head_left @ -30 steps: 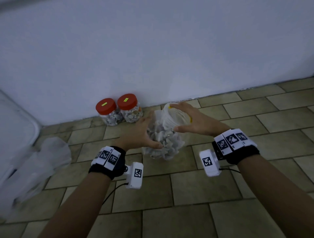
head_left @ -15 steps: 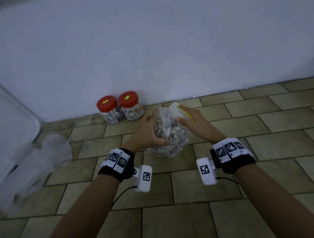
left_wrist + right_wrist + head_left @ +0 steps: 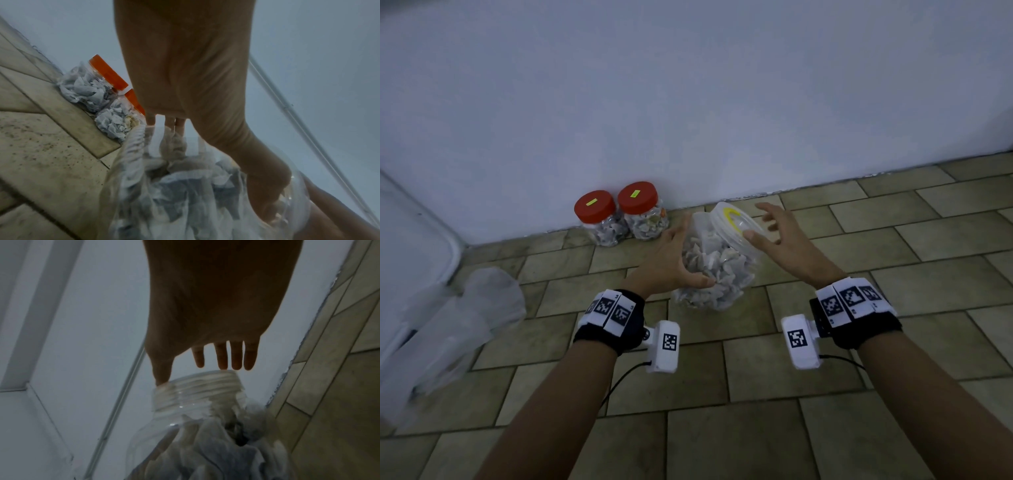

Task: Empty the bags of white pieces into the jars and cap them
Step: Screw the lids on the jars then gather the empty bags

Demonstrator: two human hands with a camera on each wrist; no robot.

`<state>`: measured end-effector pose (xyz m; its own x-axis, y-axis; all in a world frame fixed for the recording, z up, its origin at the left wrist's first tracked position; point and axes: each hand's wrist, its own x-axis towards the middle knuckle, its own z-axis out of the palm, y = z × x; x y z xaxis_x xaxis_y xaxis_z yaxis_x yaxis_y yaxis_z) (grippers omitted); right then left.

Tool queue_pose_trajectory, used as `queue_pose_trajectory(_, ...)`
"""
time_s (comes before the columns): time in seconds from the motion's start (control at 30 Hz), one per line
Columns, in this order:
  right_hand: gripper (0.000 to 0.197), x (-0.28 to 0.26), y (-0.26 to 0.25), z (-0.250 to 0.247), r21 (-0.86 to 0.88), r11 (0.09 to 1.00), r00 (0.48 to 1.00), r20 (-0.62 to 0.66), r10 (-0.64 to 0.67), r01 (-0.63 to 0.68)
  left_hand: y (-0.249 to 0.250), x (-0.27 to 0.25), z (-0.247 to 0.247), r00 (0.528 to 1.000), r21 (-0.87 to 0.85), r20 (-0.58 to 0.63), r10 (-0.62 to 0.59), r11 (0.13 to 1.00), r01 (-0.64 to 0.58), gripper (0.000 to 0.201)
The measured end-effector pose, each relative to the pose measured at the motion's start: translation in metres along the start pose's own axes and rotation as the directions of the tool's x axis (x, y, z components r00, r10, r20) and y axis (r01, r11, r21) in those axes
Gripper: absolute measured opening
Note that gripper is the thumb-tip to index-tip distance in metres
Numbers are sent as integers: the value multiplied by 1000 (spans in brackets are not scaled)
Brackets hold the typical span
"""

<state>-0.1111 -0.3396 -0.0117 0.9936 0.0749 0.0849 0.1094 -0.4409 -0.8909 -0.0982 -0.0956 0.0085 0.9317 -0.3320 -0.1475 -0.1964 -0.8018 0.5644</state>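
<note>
A clear plastic jar [image 3: 717, 267] packed with white pieces leans to the right over the tiled floor, its threaded mouth [image 3: 197, 394] uncapped and a yellow arc [image 3: 729, 214] showing at the rim. My left hand [image 3: 671, 263] grips the jar's body from the left, thumb across the front [image 3: 267, 186]. My right hand [image 3: 780, 236] hovers at the mouth with fingers spread and straight; only its thumb [image 3: 162, 374] touches the rim. No loose cap is in view.
Two filled jars with red caps [image 3: 595, 219] [image 3: 642, 210] stand against the white wall, left of the held jar. Crumpled clear bags [image 3: 458, 325] lie at the far left beside a white container [image 3: 410, 240]. Bare tiles [image 3: 722, 428] stretch in front.
The right hand, which covered the jar's mouth, has opened and drawn its fingers off to the right. The jar has tipped further to the right in the left hand.
</note>
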Motion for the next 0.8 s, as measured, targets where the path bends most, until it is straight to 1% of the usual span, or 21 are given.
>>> queue_pose_trajectory(0.03, 70, 1, -1, 2, 23, 1000, 998, 59, -4, 3, 0, -1, -1, 1000, 8, 11, 2, 1000, -2, 132)
queue_pose_trajectory(0.07, 76, 1, -5, 3, 67, 998, 993, 120, -14, 6, 1, -1, -2, 1000, 14, 22, 2, 1000, -2, 132)
queue_pose_trajectory(0.13, 78, 4, -10, 5, 145, 989, 973, 224, -52, 20, 1, -1, -4, 999, 30, 45, -4, 1000, 3, 133)
queue_pose_trajectory(0.17, 77, 5, -13, 7, 138, 990, 969, 239, -70, 37, 2, -1, -5, 998, 43, 55, -8, 999, 5, 133)
queue_pose_trajectory(0.2, 76, 6, -17, 8, 108, 993, 973, 217, -75, 53, 3, -1, -5, 998, 57, 62, -12, 998, 8, 134)
queue_pose_trajectory(0.27, 69, 9, -21, 13, 84, 995, 991, 117, -58, 48, 9, 0, -3, 998, 67, 56, -18, 998, 14, 135)
queue_pose_trajectory(0.3, 65, 9, -23, 17, 90, 996, 998, 58, -13, 8, 13, 0, 0, 999, 63, 45, -20, 998, 17, 135)
queue_pose_trajectory(0.33, 65, 9, -24, 20, 88, 994, 998, -5, 61, -61, 17, 0, 3, 999, 58, 34, -24, 998, 22, 136)
queue_pose_trajectory(0.37, 70, 9, -24, 24, 83, 986, 987, -64, 150, -144, 20, 1, 7, 999, 58, 24, -29, 998, 27, 137)
queue_pose_trajectory(0.4, 76, 9, -23, 27, 78, 972, 968, -97, 230, -223, 22, 2, 11, 999, 60, 13, -34, 998, 33, 137)
queue_pose_trajectory(0.47, 86, 9, -22, 27, 93, 942, 940, -89, 329, -321, 21, 4, 16, 1000, 56, -5, -26, 998, 26, 136)
queue_pose_trajectory(0.53, 96, 14, -19, 24, 109, 930, 935, -17, 354, -351, 17, 6, 18, 1000, 43, -7, -5, 999, 5, 135)
queue_pose_trajectory(0.6, 111, 15, -15, 17, 85, 948, 950, 82, 301, -307, 12, 7, 16, 999, 18, 20, 28, 999, -29, 135)
queue_pose_trajectory(0.63, 113, 14, -13, 14, 74, 962, 958, 137, 252, -264, 8, 8, 13, 998, 10, 34, 50, 999, -50, 134)
queue_pose_trajectory(0.67, 108, 12, -11, 11, 63, 977, 963, 195, 188, -203, 3, 10, 11, 997, 8, 51, 65, 998, -65, 134)
queue_pose_trajectory(0.73, 89, 7, -8, 8, 33, 997, 958, 280, 62, -74, -5, 12, 4, 993, -10, 89, 76, 997, -75, 135)
queue_pose_trajectory(0.77, 83, 6, -6, 8, 16, 999, 959, 282, 25, -30, -8, 14, 2, 991, -25, 105, 78, 997, -76, 136)
queue_pose_trajectory(0.8, 79, 5, -5, 9, 0, 1000, 969, 247, 3, -3, -9, 14, 2, 990, -33, 110, 84, 996, -80, 137)
